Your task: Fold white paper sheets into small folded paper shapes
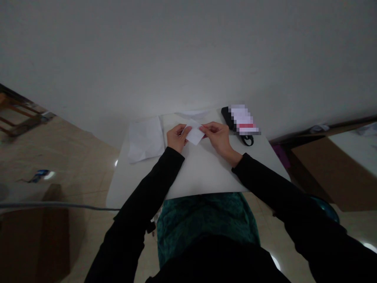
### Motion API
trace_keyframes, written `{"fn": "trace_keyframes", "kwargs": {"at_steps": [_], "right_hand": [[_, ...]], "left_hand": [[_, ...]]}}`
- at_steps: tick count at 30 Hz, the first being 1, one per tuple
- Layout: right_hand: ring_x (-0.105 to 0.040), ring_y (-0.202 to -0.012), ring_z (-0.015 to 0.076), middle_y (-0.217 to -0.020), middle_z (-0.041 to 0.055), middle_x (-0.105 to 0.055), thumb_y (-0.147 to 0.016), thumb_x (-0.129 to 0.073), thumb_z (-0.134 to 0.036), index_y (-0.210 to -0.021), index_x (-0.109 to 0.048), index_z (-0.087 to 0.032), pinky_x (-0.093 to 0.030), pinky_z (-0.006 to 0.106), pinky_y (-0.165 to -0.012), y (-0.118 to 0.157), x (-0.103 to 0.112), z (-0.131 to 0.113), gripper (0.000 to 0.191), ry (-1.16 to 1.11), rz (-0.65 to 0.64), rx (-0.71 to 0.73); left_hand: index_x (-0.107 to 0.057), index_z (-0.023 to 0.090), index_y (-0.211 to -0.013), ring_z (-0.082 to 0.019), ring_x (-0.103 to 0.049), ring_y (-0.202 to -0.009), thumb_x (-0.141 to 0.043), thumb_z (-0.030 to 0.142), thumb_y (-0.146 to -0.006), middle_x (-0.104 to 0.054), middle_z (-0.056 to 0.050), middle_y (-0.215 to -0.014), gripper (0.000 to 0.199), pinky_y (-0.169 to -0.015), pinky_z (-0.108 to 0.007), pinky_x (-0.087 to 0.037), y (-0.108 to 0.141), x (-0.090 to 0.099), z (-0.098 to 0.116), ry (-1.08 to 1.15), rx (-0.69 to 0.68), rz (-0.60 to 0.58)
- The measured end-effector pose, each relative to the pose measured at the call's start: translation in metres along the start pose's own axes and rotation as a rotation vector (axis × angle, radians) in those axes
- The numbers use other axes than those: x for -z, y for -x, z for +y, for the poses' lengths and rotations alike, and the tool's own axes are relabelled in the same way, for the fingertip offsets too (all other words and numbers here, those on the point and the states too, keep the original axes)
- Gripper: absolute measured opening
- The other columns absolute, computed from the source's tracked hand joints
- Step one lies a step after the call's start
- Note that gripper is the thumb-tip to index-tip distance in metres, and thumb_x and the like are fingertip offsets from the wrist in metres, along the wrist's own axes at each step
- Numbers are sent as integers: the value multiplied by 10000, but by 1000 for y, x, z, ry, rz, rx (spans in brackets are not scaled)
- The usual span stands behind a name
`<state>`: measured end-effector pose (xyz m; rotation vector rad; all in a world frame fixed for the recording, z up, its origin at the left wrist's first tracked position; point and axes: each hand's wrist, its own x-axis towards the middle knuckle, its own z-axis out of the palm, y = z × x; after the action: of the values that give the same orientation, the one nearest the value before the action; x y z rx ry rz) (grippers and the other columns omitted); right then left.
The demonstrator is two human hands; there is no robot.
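My left hand (176, 137) and my right hand (215, 137) meet above the white table (203, 173), pinching a small folded piece of white paper (194, 134) between their fingers. A larger creased white paper sheet (145, 139) lies on the table to the left of my left hand. Beyond my right hand sit a black phone-like object (227, 119) and a blurred-out white and red item (244, 120). A black looped strap (247, 140) lies by them, close to my right hand.
Another pale paper (188, 114) lies at the table's far edge, against a white wall (188, 51). The table ends close on all sides, above a tiled floor (85, 157). A grey cable (53, 204), cardboard (326, 173) and a wooden frame (17, 116) are nearby.
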<state>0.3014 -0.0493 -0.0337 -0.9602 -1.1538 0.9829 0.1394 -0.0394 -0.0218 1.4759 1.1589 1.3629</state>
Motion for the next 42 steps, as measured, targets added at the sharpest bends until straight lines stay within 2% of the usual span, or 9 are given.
{"fn": "trace_keyframes", "kwargs": {"at_steps": [5, 7, 12, 17, 23, 26, 30, 35, 42], "right_hand": [[-655, -670, 153, -759, 14, -717, -794, -704, -489, -840, -710, -192, -537, 304, -646, 1, 3, 3, 301, 151, -168, 103], [-663, -707, 163, -796, 21, -741, -829, -679, -470, -847, -739, -198, -522, 305, -669, 3, 3, 1, 279, 199, -172, 145], [-676, -719, 194, -792, 10, -765, -805, -700, -504, -774, -776, -235, -535, 332, -669, 7, 2, -8, 281, 202, -68, 147], [-636, -669, 156, -762, 20, -739, -782, -724, -507, -818, -772, -214, -489, 286, -601, 5, 4, -11, 300, 192, -115, 121], [-594, -648, 140, -734, 15, -703, -801, -726, -469, -791, -773, -233, -444, 280, -575, 6, 5, -17, 240, 233, -81, 216], [-594, -656, 151, -728, 11, -694, -817, -720, -459, -795, -781, -249, -451, 302, -592, 8, 5, -19, 219, 204, -19, 251], [-611, -693, 170, -744, 4, -688, -814, -715, -455, -812, -772, -262, -481, 324, -630, 7, 6, -14, 201, 143, 118, 215], [-577, -662, 149, -704, 5, -648, -796, -710, -385, -728, -706, -206, -469, 304, -628, 3, 7, -12, 192, 189, 109, 179], [-457, -528, 96, -563, -26, -505, -865, -639, -472, -584, -606, -183, -344, 259, -507, 11, 7, -30, 405, 268, -34, 216]], "left_hand": [[-747, 189, -856, -98, -481, -451, -655, 445, -824, -635, 10, -623, 274, -439, -233, -368, -2, 10, -2, -161, -96, -165], [-753, 196, -873, -112, -530, -507, -625, 439, -847, -661, 5, -661, 276, -505, -236, -413, -2, 11, 0, -259, -161, -235], [-715, 196, -812, -124, -529, -540, -570, 470, -889, -609, 22, -603, 319, -551, -231, -409, 3, 8, 5, -358, -181, -228], [-729, 180, -742, -123, -523, -553, -613, 474, -867, -608, 10, -592, 340, -543, -241, -382, 3, 7, 7, -301, -196, -230], [-726, 176, -710, -99, -495, -438, -608, 491, -875, -576, 20, -516, 374, -436, -229, -356, 7, 7, 11, -273, -125, -284], [-724, 183, -854, -96, -516, -428, -713, 502, -788, -625, 21, -573, 326, -412, -218, -398, 11, 0, 11, -145, -42, -191], [-610, 198, -1199, -94, -544, -438, -809, 499, -689, -656, 39, -616, 625, -413, -206, -443, 15, -11, 8, 79, 90, -145], [-628, 145, -894, -100, -494, -373, -757, 612, -701, -578, 38, -505, 521, -350, -226, -401, 13, -15, 0, 154, 192, -177], [-606, 176, -861, -68, -464, -366, -727, 582, -764, -512, 74, -477, 435, -350, -181, -311, 10, -15, -1, 123, 68, 4]]}}
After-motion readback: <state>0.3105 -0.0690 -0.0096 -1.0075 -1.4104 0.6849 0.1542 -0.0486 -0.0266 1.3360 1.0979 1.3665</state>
